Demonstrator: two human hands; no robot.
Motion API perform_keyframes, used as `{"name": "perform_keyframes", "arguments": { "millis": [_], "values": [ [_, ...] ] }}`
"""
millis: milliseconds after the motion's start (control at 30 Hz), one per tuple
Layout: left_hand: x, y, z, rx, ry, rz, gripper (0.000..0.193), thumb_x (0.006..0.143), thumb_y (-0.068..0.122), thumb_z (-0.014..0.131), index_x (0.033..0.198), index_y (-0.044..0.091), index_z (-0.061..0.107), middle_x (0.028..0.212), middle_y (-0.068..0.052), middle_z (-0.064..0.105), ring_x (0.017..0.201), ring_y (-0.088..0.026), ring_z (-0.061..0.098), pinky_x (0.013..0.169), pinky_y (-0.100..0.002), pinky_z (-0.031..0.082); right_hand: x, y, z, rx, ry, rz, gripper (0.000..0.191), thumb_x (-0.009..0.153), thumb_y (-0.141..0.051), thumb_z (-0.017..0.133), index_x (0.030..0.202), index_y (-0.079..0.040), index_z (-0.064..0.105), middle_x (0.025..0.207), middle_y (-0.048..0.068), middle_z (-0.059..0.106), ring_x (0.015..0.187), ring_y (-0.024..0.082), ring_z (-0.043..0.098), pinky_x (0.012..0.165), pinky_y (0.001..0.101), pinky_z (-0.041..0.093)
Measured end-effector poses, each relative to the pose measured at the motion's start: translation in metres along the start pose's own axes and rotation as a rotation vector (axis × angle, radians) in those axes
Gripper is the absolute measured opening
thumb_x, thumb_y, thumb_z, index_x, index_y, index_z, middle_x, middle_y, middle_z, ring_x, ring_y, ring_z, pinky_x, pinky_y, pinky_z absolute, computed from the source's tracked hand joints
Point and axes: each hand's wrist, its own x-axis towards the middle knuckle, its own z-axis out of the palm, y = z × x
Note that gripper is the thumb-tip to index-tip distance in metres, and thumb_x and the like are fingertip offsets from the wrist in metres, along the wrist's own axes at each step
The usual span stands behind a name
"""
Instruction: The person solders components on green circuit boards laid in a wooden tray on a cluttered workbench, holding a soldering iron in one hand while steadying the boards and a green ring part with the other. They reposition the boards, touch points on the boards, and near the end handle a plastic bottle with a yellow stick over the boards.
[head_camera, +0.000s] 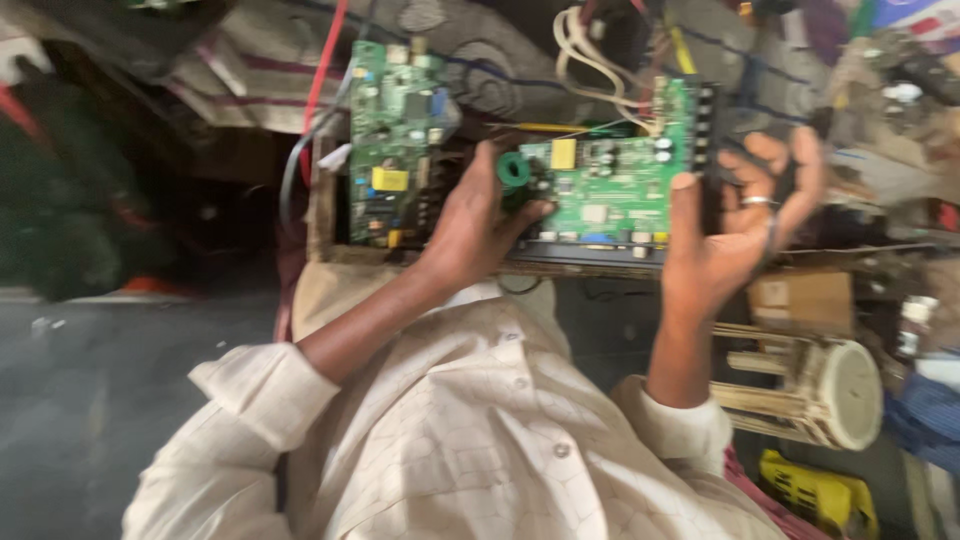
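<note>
My two hands hold a green circuit board (610, 185) with a yellow block, a green ring coil and white wires at its far edge. My left hand (475, 225) grips the board's left end, thumb near the coil. My right hand (735, 235), with a ring on one finger, grips the right end, thumb on the board's face. A second green circuit board (393, 140) lies just to the left, leaning on a wooden frame (322, 205). The picture is blurred.
Striped cloth (250, 75) and tangled wires (590, 50) lie beyond the boards. A white cylindrical part (830, 390) and a yellow tool (815, 495) sit at the lower right, a cardboard box (800, 300) above them. Grey floor (90, 400) spreads left.
</note>
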Motion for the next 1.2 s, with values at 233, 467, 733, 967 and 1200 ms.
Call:
{"name": "perform_keyframes", "arguments": {
  "millis": [233, 467, 733, 967, 1200],
  "values": [
    [0.007, -0.021, 0.004, 0.16, 0.035, 0.03, 0.068, 0.093, 0.022, 0.079, 0.142, -0.002, 0.039, 0.131, -0.026, 0.055, 0.128, -0.045, 0.054, 0.112, -0.047, 0.046, -0.016, 0.057, -0.002, -0.026, -0.077, -0.007, 0.056, 0.11, -0.003, 0.066, 0.155, 0.003, 0.033, 0.147, 0.013, 0.047, 0.118, 0.017, 0.057, 0.099, 0.0278, 0.051],
    [0.025, -0.032, 0.039, 0.355, -0.001, 0.067, 0.066, 0.093, 0.018, 0.076, 0.141, -0.006, 0.037, 0.145, -0.025, 0.046, 0.142, -0.043, 0.044, 0.126, -0.057, 0.029, -0.024, 0.115, -0.009, -0.049, -0.103, 0.086, 0.037, 0.119, -0.007, 0.064, 0.147, 0.005, 0.041, 0.126, 0.013, 0.057, 0.102, 0.018, 0.06, 0.088, 0.027, 0.049],
    [0.055, -0.032, 0.092, 0.525, -0.047, -0.022, 0.063, 0.081, 0.011, 0.083, 0.131, -0.001, 0.046, 0.138, -0.019, 0.051, 0.135, -0.04, 0.048, 0.13, -0.068, 0.014, -0.004, 0.168, -0.017, -0.115, -0.015, -0.045, 0.055, 0.122, -0.008, 0.064, 0.161, -0.005, 0.025, 0.148, 0.015, 0.047, 0.129, 0.023, 0.055, 0.109, 0.0343, 0.051],
    [0.102, -0.029, 0.143, 0.595, -0.081, -0.073, 0.071, 0.078, 0.012, 0.085, 0.134, -0.005, 0.045, 0.133, -0.021, 0.051, 0.131, -0.042, 0.048, 0.125, -0.068, 0.016, 0.035, 0.227, -0.074, -0.093, 0.23, -0.035, 0.04, 0.12, -0.016, 0.052, 0.154, 0.002, 0.04, 0.138, 0.022, 0.061, 0.109, 0.03, 0.067, 0.094, 0.0371, 0.058],
    [0.116, -0.015, 0.189, 0.597, -0.053, 0.122, 0.045, 0.091, 0.003, 0.076, 0.123, 0.002, 0.045, 0.14, -0.021, 0.053, 0.14, -0.044, 0.048, 0.127, -0.065, 0.016, 0.062, 0.299, -0.19, 0.398, 0.507, 0.129, 0.043, 0.12, -0.037, 0.052, 0.13, 0.005, 0.057, 0.104, 0.022, 0.071, 0.084, 0.024, 0.07, 0.062, 0.0319, 0.053]
  ]
}}
